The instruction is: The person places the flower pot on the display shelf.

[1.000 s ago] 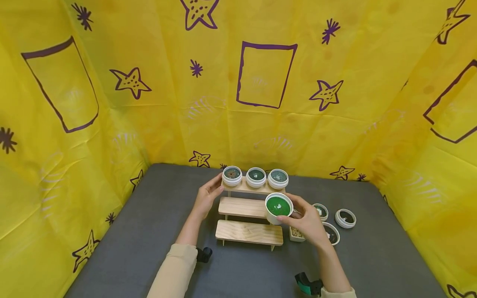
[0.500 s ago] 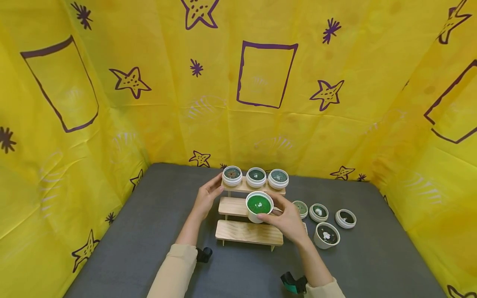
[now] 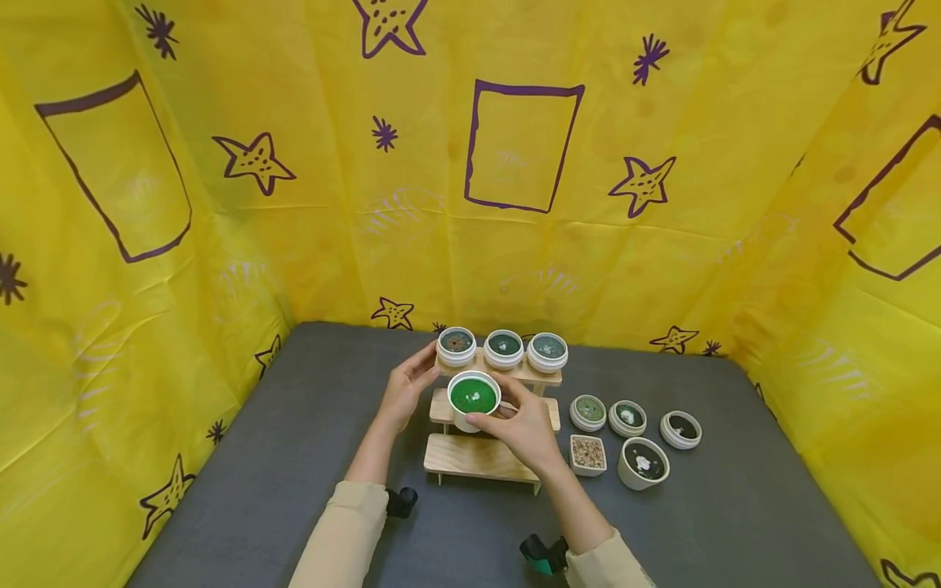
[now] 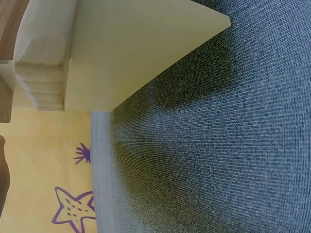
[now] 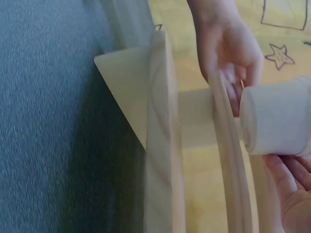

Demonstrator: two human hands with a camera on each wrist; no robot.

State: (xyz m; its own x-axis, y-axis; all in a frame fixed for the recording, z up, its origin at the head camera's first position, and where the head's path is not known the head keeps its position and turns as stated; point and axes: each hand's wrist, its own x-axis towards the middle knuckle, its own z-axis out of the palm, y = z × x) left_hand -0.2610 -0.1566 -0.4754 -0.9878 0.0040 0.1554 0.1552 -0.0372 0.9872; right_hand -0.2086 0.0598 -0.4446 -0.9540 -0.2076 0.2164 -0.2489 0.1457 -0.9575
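A three-tier wooden stand (image 3: 481, 457) stands on the grey table. Three low white pots with dark tops rest on its top tier: a left pot (image 3: 457, 346), a middle pot (image 3: 504, 349) and a right pot (image 3: 547, 352). My left hand (image 3: 403, 394) holds the left end of the top tier, its fingertips beside the left pot. In my right hand (image 3: 525, 426) is a white cup (image 3: 474, 397) with a bright green top, pinched at its right side. The cup is held upright in front of the middle tier, and in the right wrist view its side (image 5: 277, 116) shows.
Right of the stand are a pale green-topped pot (image 3: 588, 412), a dark green-topped pot (image 3: 628, 417), a black-topped pot (image 3: 681, 429), a taller cup (image 3: 644, 463) with dark contents, and a square dish (image 3: 587, 454) of beige bits. Yellow cloth (image 3: 412, 261) encloses the table.
My right hand has carried the green-topped cup leftward across the front of the stand, uncovering the square dish and pale green-topped pot. My left hand has stayed at the stand's left end.
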